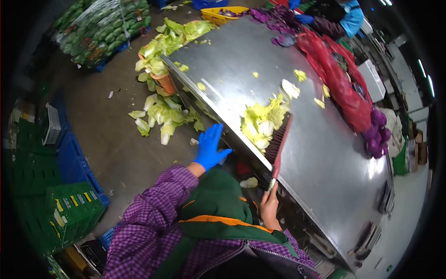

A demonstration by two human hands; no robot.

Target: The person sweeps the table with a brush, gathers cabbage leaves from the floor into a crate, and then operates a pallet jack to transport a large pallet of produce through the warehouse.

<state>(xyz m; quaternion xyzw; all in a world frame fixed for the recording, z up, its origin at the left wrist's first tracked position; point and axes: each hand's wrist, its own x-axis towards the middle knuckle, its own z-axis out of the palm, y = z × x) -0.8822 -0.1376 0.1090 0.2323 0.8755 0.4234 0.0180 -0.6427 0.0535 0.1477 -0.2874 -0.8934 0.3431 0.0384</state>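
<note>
My right hand [270, 208], bare, is closed round the handle of a red brush [281, 149] with dark bristles. The bristles rest against a pile of pale green cabbage leaves [263, 122] near the edge of the metal table [320, 160]. My left hand [211, 148], in a blue glove, is held out beside the table edge with its fingers stretched and nothing in it. More loose leaves [165, 116] lie on the floor beyond that hand. A white leaf piece [290, 89] sits on the table past the pile.
A red mesh sack [337, 81] with purple cabbages [376, 135] lies along the table's far side. An orange bin [163, 83] heaped with leaves stands by the table. A co-worker's blue sleeve [351, 19] shows at the top. Green crates [76, 214] stand at left.
</note>
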